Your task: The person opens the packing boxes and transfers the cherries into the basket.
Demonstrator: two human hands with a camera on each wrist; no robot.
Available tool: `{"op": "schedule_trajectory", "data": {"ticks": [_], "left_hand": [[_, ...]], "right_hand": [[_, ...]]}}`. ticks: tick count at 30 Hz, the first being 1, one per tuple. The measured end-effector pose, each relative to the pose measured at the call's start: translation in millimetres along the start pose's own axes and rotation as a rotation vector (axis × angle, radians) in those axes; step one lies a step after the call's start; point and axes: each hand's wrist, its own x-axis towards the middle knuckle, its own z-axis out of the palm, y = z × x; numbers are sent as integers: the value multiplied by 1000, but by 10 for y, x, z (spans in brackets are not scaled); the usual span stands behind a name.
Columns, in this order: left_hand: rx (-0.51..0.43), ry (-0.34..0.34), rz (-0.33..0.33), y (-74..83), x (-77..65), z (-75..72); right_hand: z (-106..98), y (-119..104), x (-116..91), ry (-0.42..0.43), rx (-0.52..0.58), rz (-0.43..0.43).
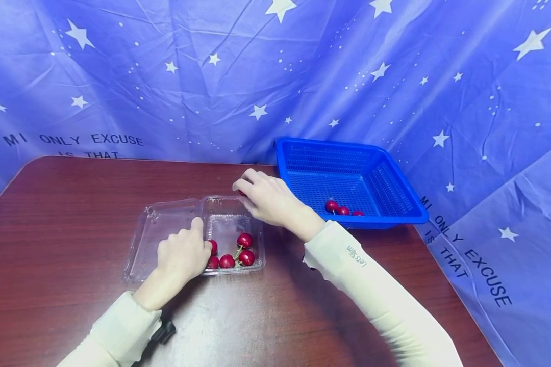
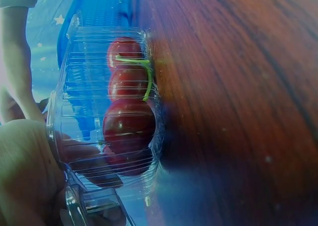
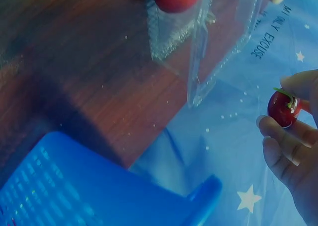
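A clear plastic clamshell box lies unfolded on the table, lid to the left. Several red cherries rest at its near end, some with green stems. My left hand grips the box where lid and base join; one finger reaches inside beside the cherries, seen through the wall. Above the base's far right corner, my right hand pinches a single cherry with a short green stem between thumb and fingers. In the head view the fingers mostly hide that cherry.
A blue plastic basket stands at the table's back right, with three cherries showing near its front wall. The brown wooden table meets a blue star-printed curtain behind and on the right.
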Motion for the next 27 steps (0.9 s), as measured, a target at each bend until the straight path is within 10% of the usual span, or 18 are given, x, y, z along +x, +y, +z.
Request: {"op": "schedule_trajectory", "data": {"ticks": [27], "left_hand": [[-2,-4,-6,-2,3,-11]], "right_hand": [[-322,490,-195,4,22,253]]}}
